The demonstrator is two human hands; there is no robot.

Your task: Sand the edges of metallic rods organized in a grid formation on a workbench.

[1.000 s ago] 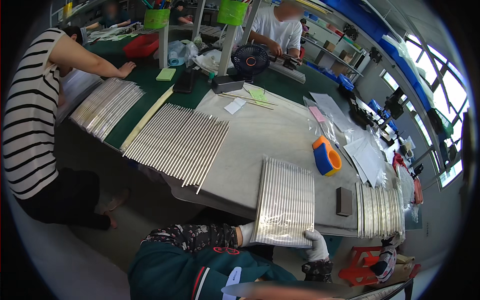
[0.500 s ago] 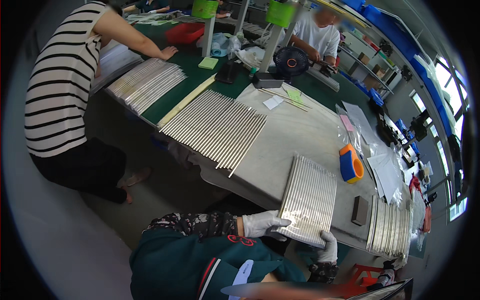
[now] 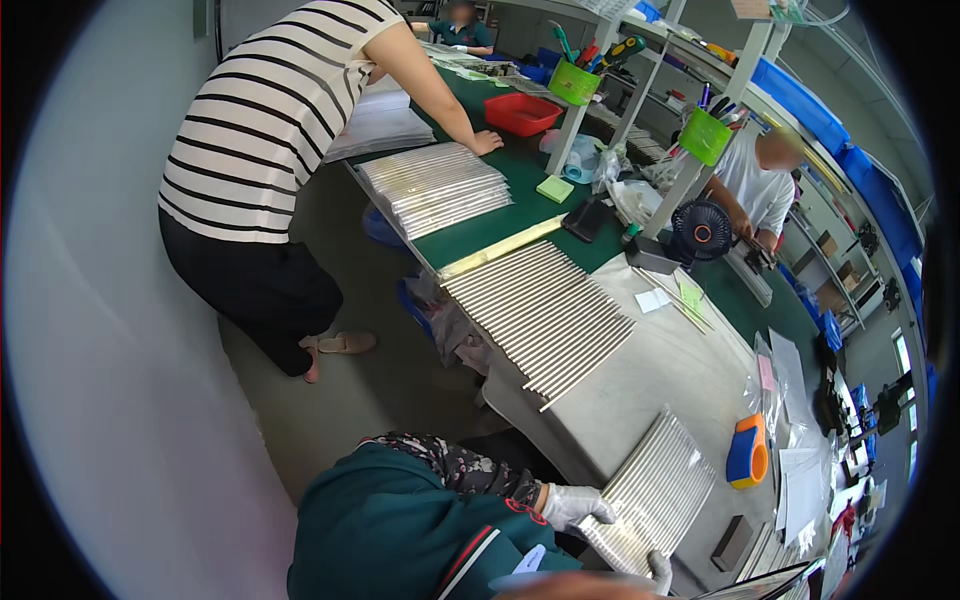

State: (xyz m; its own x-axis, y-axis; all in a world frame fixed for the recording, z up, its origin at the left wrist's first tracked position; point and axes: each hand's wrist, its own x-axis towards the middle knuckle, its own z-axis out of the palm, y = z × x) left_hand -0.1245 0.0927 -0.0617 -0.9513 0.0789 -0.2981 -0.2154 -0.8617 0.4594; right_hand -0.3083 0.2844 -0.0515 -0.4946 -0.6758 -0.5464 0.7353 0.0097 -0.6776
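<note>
A flat pack of silvery rods in shiny clear wrap [image 3: 657, 490] is tilted over the near edge of the grey-covered table [image 3: 590, 420]. My left hand [image 3: 578, 506], in a white glove, grips its near left edge, thumb on top. At its near right corner my right hand [image 3: 660, 572], also gloved, is closed on the pack; part of that hand is hidden at the lower rim. Farther up the table lies a row of loose silvery rods [image 3: 540, 318], side by side with uneven ends.
An orange and blue tape dispenser [image 3: 747, 452] and a dark block [image 3: 733, 542] lie right of the pack. More rods [image 3: 768, 556] lie beyond the block. A stack of wrapped rods [image 3: 437, 188] is at far left, beside a person in a striped top [image 3: 275, 120]. A black fan [image 3: 700, 230] stands behind.
The whole view has swung left, so the table and its things sit farther right and lower. Both my hands keep hold of the rod pack, which now appears more slanted.
</note>
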